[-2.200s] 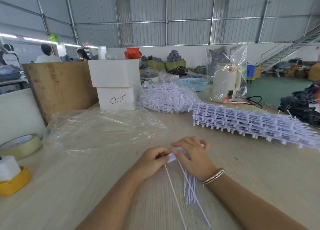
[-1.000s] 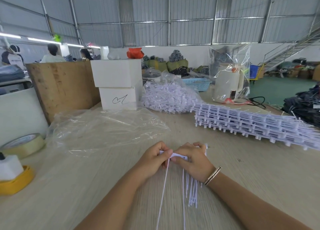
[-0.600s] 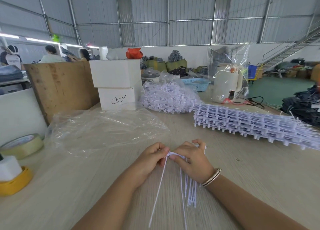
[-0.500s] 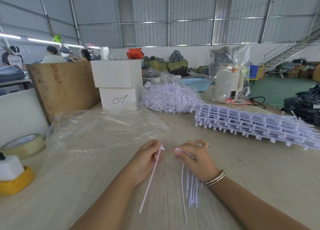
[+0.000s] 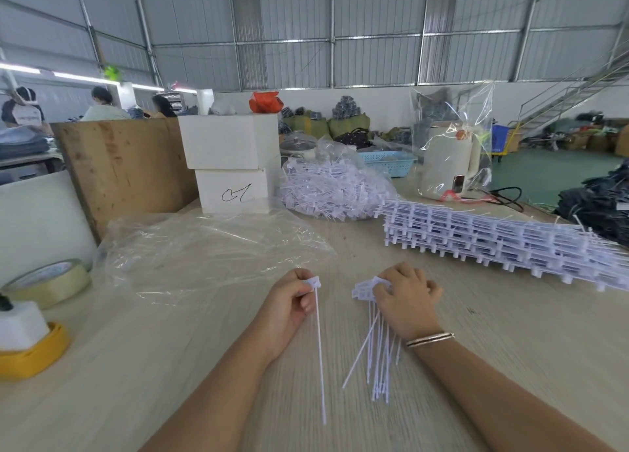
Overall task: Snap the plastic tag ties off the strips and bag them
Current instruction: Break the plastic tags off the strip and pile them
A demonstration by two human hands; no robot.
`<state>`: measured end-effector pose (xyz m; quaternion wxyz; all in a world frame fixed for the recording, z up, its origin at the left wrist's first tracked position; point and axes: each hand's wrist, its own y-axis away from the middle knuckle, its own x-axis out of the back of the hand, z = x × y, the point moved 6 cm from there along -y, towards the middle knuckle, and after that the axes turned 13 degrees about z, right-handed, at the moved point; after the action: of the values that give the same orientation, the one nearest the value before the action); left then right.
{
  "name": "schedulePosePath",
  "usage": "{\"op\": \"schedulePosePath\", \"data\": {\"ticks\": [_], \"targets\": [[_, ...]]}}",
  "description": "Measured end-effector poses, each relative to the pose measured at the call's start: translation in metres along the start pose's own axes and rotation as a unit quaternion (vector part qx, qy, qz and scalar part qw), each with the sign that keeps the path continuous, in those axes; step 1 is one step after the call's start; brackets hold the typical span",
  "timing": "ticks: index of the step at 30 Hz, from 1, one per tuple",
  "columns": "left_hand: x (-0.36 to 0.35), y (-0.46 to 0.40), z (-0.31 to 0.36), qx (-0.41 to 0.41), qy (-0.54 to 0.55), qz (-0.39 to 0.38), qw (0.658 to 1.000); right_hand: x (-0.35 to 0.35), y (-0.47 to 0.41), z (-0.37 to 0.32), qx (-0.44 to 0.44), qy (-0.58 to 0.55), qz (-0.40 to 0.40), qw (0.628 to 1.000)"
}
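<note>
Your left hand [image 5: 289, 303] pinches a single tag tie [image 5: 319, 346] by its flat head, and the thin tail hangs down toward the near edge of the tabletop [image 5: 143, 356]. It is apart from everything else, so judge that one as snapped free. Your right hand [image 5: 406, 302] is curled around a bundle of ties [image 5: 377, 353], heads bunched at your fingertips and tails fanning toward you over the wood. Whether those are all loose or some are joined at the heads cannot be told from here.

The work looks to be somewhere in the middle. Toward the far edge, just right of the two stacked white boxes [image 5: 231, 165], a clear bag of loose ties [image 5: 333, 189] sits well filled, which reads as finished output. Toward the far right corner, the stack of uncut strips [image 5: 503, 244] lies several layers deep, so plenty remains to break apart.

An empty clear bag [image 5: 204, 247] is spread flat on the left half of the tabletop, its nearest edge just beyond your left hand. It holds nothing that can be seen, so the ties in both hands have yet to be bagged. A roll of tape [image 5: 47, 281] rests at the left edge, probably for sealing once that bag is full.
</note>
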<state>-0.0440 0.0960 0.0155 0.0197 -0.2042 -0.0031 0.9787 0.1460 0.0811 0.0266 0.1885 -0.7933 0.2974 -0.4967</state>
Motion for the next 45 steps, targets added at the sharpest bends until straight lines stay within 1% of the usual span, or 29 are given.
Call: {"op": "schedulePosePath", "data": {"ticks": [3, 6, 7, 8, 11, 13, 16, 20, 21, 23, 24, 25, 26, 27, 28, 29, 31, 32, 33, 35, 36, 37, 39, 40, 41, 42, 43, 45], "targets": [[-0.002, 0.002, 0.003, -0.030, -0.059, -0.017, 0.998, -0.004, 0.002, -0.001, 0.015, 0.013, -0.005, 1.000], [-0.004, 0.004, 0.004, -0.054, -0.093, -0.024, 0.994, 0.008, 0.004, -0.007, 0.029, -0.039, 0.043, 0.998], [-0.005, 0.005, 0.004, -0.060, -0.101, -0.031, 0.993, 0.014, 0.006, -0.011, 0.049, -0.058, 0.059, 0.995], [-0.007, 0.007, 0.004, -0.069, -0.112, -0.043, 0.990, 0.016, 0.009, -0.017, 0.077, -0.069, 0.060, 0.993], [-0.016, 0.014, 0.004, -0.103, -0.156, -0.077, 0.979, 0.014, 0.022, -0.038, 0.149, -0.073, 0.012, 0.986], [-0.021, 0.017, 0.005, -0.118, -0.160, -0.084, 0.976, 0.014, 0.027, -0.045, 0.162, -0.098, -0.003, 0.982], [-0.026, 0.018, 0.006, -0.143, -0.181, -0.082, 0.970, 0.017, 0.026, -0.045, 0.122, -0.186, -0.015, 0.975], [-0.027, 0.017, 0.003, -0.152, -0.190, -0.076, 0.967, 0.016, 0.019, -0.038, 0.084, -0.227, -0.034, 0.970], [-0.027, 0.017, 0.002, -0.153, -0.197, -0.071, 0.966, 0.016, 0.015, -0.033, 0.062, -0.250, -0.032, 0.966], [-0.027, 0.015, -0.001, -0.151, -0.220, -0.056, 0.962, 0.020, 0.004, -0.017, -0.014, -0.305, -0.005, 0.952], [-0.027, 0.015, -0.002, -0.149, -0.238, -0.050, 0.958, 0.022, -0.001, -0.007, -0.053, -0.311, 0.018, 0.949], [-0.027, 0.015, -0.004, -0.150, -0.266, -0.044, 0.951, 0.024, -0.006, 0.002, -0.082, -0.287, 0.045, 0.953], [-0.027, 0.014, -0.006, -0.155, -0.306, -0.036, 0.939, 0.024, -0.009, 0.011, -0.100, -0.238, 0.068, 0.964], [-0.028, 0.013, -0.008, -0.168, -0.358, -0.026, 0.918, 0.023, -0.011, 0.017, -0.112, -0.181, 0.081, 0.974], [-0.028, 0.013, -0.009, -0.190, -0.419, -0.017, 0.888, 0.021, -0.012, 0.020, -0.118, -0.131, 0.080, 0.981], [-0.029, 0.013, -0.011, -0.211, -0.483, -0.010, 0.850, 0.016, -0.012, 0.021, -0.113, -0.090, 0.067, 0.987], [-0.033, 0.015, -0.013, -0.238, -0.580, 0.001, 0.779, 0.008, -0.011, 0.018, -0.076, -0.019, 0.044, 0.996], [-0.035, 0.016, -0.014, -0.245, -0.607, 0.002, 0.756, 0.008, -0.011, 0.016, -0.055, -0.004, 0.051, 0.997], [-0.036, 0.017, -0.016, -0.247, -0.624, 0.002, 0.741, 0.011, -0.011, 0.014, -0.042, -0.012, 0.070, 0.997], [-0.036, 0.019, -0.018, -0.239, -0.652, -0.002, 0.719, 0.024, -0.011, 0.016, -0.040, -0.072, 0.114, 0.990], [-0.037, 0.021, -0.019, -0.233, -0.660, -0.003, 0.714, 0.029, -0.012, 0.021, -0.049, -0.090, 0.108, 0.989], [-0.038, 0.023, -0.020, -0.225, -0.664, -0.003, 0.713, 0.032, -0.013, 0.028, -0.058, -0.074, 0.074, 0.993], [-0.043, 0.028, -0.022, -0.210, -0.666, -0.004, 0.716, 0.032, -0.012, 0.040, -0.063, 0.039, -0.057, 0.996], [-0.048, 0.031, -0.024, -0.202, -0.667, -0.007, 0.717, 0.032, -0.008, 0.045, -0.062, 0.093, -0.125, 0.986], [-0.053, 0.033, -0.027, -0.196, -0.670, -0.012, 0.716, 0.031, -0.003, 0.047, -0.060, 0.124, -0.178, 0.974], [-0.058, 0.035, -0.030, -0.193, -0.676, -0.018, 0.711, 0.029, 0.002, 0.045, -0.056, 0.129, -0.210, 0.967], [-0.063, 0.037, -0.033, -0.193, -0.682, -0.022, 0.705, 0.028, 0.006, 0.039, -0.047, 0.117, -0.225, 0.966], [-0.069, 0.038, -0.037, -0.193, -0.689, -0.023, 0.698, 0.021, 0.014, 0.020, -0.009, 0.102, -0.231, 0.967]]}}
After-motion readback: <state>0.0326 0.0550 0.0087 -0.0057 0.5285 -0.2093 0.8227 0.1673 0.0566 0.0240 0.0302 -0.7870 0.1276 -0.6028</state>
